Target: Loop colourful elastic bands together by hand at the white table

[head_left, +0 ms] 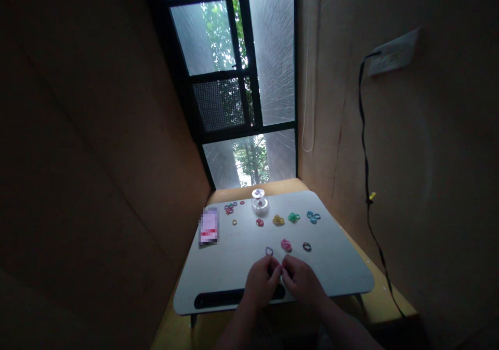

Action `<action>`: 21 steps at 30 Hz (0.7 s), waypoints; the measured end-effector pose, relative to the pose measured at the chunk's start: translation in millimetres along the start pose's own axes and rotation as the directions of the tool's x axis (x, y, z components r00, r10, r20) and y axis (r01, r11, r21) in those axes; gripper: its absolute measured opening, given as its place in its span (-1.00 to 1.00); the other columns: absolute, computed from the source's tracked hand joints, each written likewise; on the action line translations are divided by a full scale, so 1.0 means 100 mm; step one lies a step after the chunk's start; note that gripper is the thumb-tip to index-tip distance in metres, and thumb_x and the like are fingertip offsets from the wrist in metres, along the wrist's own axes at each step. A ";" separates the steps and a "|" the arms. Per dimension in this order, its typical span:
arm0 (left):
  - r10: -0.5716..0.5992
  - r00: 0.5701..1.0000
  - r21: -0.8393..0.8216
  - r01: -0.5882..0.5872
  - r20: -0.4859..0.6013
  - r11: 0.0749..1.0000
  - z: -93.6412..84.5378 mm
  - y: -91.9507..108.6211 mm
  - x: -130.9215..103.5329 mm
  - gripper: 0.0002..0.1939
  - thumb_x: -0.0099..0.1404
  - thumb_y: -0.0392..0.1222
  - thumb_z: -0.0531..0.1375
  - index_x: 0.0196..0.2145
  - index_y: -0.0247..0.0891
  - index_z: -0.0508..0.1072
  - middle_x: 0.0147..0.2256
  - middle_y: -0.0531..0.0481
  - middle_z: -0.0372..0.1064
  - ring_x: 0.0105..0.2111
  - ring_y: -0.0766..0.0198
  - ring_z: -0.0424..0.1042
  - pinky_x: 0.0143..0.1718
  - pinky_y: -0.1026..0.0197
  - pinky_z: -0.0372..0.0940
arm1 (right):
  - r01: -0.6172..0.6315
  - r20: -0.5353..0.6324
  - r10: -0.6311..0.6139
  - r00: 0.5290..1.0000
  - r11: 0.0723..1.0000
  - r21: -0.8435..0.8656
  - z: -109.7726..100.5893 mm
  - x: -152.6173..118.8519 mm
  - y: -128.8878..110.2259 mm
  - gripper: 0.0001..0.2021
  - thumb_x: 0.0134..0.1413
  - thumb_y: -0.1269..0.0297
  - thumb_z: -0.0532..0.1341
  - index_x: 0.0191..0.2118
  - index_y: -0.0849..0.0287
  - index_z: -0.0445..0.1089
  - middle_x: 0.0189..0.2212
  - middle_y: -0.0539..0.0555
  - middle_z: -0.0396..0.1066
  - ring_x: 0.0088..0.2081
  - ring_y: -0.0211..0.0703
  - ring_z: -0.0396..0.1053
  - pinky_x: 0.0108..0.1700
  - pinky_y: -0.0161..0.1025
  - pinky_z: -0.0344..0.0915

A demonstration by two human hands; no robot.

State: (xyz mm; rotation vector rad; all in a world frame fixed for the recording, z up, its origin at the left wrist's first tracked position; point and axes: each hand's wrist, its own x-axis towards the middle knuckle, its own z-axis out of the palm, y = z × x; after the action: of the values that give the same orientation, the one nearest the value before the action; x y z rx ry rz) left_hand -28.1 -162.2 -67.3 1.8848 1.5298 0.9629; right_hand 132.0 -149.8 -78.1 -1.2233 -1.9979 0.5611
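Over the front of the white lap table (218,272), my left hand (262,278) and my right hand (303,277) meet fingertip to fingertip. Both are closed in a pinch; what lies between the fingers is too small to make out. A small purple ring (268,251) lies just beyond my left fingertips. Past my right hand are a pile of pink rings (286,245) and a dark multicoloured ring (306,246). Farther back lie small piles of red rings (260,222), yellow rings (278,220), green rings (293,217) and blue rings (313,217).
A clear round container (259,204) stands at the table's back edge. Mixed rings (230,208) and a single yellow ring (234,222) lie left of it. A blurred purple packet (209,226) is at the left edge. A black slot (218,299) runs along the front. A cable (366,173) hangs right.
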 end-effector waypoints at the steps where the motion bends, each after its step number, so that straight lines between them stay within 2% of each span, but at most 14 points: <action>1: -0.002 1.000 0.002 0.002 0.000 1.000 0.00 0.00 0.00 -0.85 0.29 -0.16 0.14 -0.39 -0.23 0.43 -0.44 0.04 0.42 -0.42 0.29 0.35 -0.38 0.28 0.14 | -0.001 0.001 0.001 1.000 1.000 0.001 0.00 0.00 0.00 -0.86 0.13 0.33 0.07 -0.45 0.13 0.24 -0.52 -0.03 0.34 -0.46 -0.23 0.26 -0.39 -0.31 0.04; 21: 0.007 1.000 0.029 -0.007 0.004 1.000 -0.01 0.02 -0.01 -0.85 0.30 -0.17 0.13 -0.39 -0.23 0.43 -0.43 0.03 0.43 -0.41 0.27 0.36 -0.36 0.26 0.14 | 0.001 -0.003 -0.001 1.000 1.000 -0.001 0.03 0.00 0.04 -0.87 0.13 0.34 0.08 -0.44 0.13 0.26 -0.51 -0.03 0.35 -0.46 -0.23 0.26 -0.39 -0.30 0.04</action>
State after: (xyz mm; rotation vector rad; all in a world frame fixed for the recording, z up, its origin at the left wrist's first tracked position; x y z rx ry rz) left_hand -27.5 -163.3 -64.9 1.9116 1.5440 0.9444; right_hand 132.2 -148.2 -82.5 -1.2232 -1.9959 0.5574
